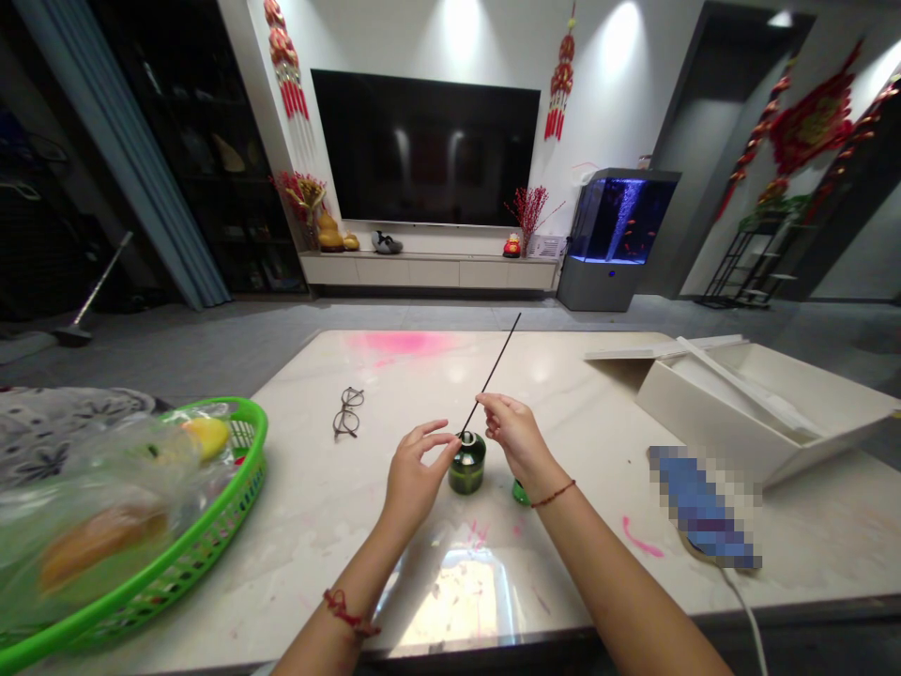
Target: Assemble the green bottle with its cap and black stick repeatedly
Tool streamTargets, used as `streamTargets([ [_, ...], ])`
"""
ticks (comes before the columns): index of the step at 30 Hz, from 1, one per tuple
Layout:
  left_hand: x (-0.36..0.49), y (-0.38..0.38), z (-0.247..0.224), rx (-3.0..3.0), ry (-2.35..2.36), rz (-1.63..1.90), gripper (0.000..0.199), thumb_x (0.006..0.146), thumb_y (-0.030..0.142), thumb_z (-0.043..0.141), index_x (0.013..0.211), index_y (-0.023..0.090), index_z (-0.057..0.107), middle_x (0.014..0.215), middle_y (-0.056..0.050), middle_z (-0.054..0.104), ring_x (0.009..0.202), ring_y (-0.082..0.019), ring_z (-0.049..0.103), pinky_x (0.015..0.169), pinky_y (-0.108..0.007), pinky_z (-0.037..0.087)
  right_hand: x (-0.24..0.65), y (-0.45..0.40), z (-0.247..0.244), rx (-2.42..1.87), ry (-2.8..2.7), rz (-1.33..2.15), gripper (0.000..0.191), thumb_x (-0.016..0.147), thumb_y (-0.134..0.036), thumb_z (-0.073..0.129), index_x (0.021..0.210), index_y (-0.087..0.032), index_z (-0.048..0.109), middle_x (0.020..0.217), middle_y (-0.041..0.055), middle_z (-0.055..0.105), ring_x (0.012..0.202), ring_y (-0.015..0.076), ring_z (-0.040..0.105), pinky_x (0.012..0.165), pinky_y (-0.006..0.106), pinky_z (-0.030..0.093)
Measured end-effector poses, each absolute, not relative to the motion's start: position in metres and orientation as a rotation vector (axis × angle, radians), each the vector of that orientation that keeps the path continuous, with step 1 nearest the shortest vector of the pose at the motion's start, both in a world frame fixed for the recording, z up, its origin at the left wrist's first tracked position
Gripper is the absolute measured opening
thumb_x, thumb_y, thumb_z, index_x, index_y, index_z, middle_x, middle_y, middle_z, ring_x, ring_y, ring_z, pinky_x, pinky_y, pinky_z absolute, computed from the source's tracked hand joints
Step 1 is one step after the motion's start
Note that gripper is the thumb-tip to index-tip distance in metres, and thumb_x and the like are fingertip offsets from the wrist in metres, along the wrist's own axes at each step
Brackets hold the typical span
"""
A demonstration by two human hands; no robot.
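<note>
A thin black stick (501, 355) slants up and to the right above a small dark green glass bottle (466, 469). My right hand (517, 437) pinches the stick partway along between thumb and fingertips. At the bottle's mouth, the thumb and index finger of my left hand (415, 469) close on the stick's lower end, its other fingers raised. Whether the tip is inside the opening is hidden by those fingers. The bottle stands upright on the pale table. Partly behind my right wrist lies a small green object (520, 492).
Eyeglasses (347, 413) lie on the marble-look table (296, 507). A green plastic basket (232, 498) with bagged food fills the left. To the right are an open white box (718, 404) and a blurred blue object (704, 507) with a white cable (747, 610).
</note>
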State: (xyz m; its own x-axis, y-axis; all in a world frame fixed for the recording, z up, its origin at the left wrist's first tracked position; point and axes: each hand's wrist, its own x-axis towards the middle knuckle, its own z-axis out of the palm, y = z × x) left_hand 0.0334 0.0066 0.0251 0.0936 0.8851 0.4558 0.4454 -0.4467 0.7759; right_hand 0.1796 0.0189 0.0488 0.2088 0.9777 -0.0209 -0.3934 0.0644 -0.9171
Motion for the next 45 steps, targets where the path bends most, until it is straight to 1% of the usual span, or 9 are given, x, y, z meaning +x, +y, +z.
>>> streamTargets([
  [11,0.034,0.005,0.026,2.006,1.264,1.239,0.017,0.075,0.037,0.056,0.074,0.024,0.069,0.108,-0.004,0.063,0.103,-0.021,0.055,0.094,-0.039,0.039,0.199,0.025,0.05,-0.906,-0.521,1.367,0.024,0.052,-0.025,0.073,0.064,-0.016,0.055,0.058,-0.0059,0.045,0.043,0.0027,0.033,0.04,0.018,0.026],
  [14,0.034,0.006,0.024,1.955,1.298,1.261,0.019,0.074,0.039,0.057,0.077,0.024,0.068,0.108,-0.004,0.063,0.104,-0.021,0.055,0.095,-0.039,0.039,0.202,0.023,0.055,-0.929,-0.567,1.314,0.025,0.051,-0.026,0.074,0.064,-0.015,0.056,0.058,-0.0056,0.045,0.044,0.0028,0.034,0.041,0.018,0.026],
  [18,0.033,0.007,0.023,1.872,1.319,1.289,0.026,0.076,0.043,0.053,0.087,0.023,0.067,0.105,-0.005,0.064,0.104,-0.02,0.055,0.097,-0.038,0.037,0.205,0.019,0.064,-0.969,-0.676,1.132,0.026,0.052,-0.031,0.073,0.069,-0.015,0.06,0.056,-0.0057,0.045,0.046,0.0042,0.035,0.043,0.02,0.027],
  [21,0.032,0.008,0.022,1.779,1.346,1.29,0.031,0.08,0.042,0.046,0.089,0.02,0.066,0.102,-0.006,0.065,0.102,-0.019,0.056,0.095,-0.037,0.039,0.208,0.018,0.068,-0.999,-0.737,0.987,0.028,0.054,-0.035,0.071,0.072,-0.015,0.061,0.054,-0.0054,0.046,0.046,0.0056,0.035,0.044,0.022,0.028],
  [24,0.031,0.009,0.021,1.719,1.384,1.271,0.032,0.08,0.042,0.045,0.089,0.019,0.066,0.101,-0.006,0.066,0.102,-0.02,0.056,0.093,-0.036,0.04,0.21,0.02,0.068,-1.036,-0.781,0.886,0.029,0.056,-0.038,0.069,0.074,-0.015,0.062,0.054,-0.0043,0.048,0.046,0.0064,0.036,0.044,0.023,0.028],
  [31,0.031,0.01,0.019,1.726,1.422,1.211,0.029,0.08,0.038,0.046,0.09,0.019,0.066,0.102,-0.006,0.066,0.101,-0.02,0.057,0.093,-0.036,0.039,0.204,0.023,0.059,-1.113,-0.872,0.858,0.03,0.058,-0.04,0.068,0.073,-0.015,0.063,0.056,-0.0033,0.051,0.046,0.0069,0.037,0.044,0.023,0.03],
  [36,0.031,0.01,0.019,1.73,1.416,1.206,0.031,0.08,0.04,0.046,0.091,0.019,0.066,0.101,-0.006,0.067,0.101,-0.02,0.057,0.092,-0.035,0.039,0.195,0.025,0.051,-1.139,-0.952,0.86,0.029,0.059,-0.041,0.067,0.073,-0.015,0.064,0.059,-0.002,0.054,0.048,0.0077,0.039,0.045,0.023,0.031],
  [40,0.031,0.009,0.019,1.733,1.408,1.2,0.031,0.08,0.041,0.046,0.09,0.019,0.066,0.101,-0.006,0.067,0.1,-0.02,0.057,0.092,-0.036,0.039,0.187,0.021,0.05,-1.158,-1.062,0.849,0.025,0.061,-0.039,0.065,0.071,-0.016,0.064,0.063,0.0002,0.058,0.051,0.0093,0.043,0.047,0.023,0.034],
  [45,0.031,0.01,0.019,1.739,1.404,1.204,0.03,0.079,0.041,0.047,0.089,0.02,0.066,0.099,-0.006,0.067,0.099,-0.02,0.058,0.092,-0.036,0.04,0.18,0.018,0.05,-1.219,-1.195,0.824,0.02,0.063,-0.034,0.062,0.069,-0.016,0.065,0.064,0.0013,0.059,0.055,0.0112,0.047,0.05,0.024,0.037],
])
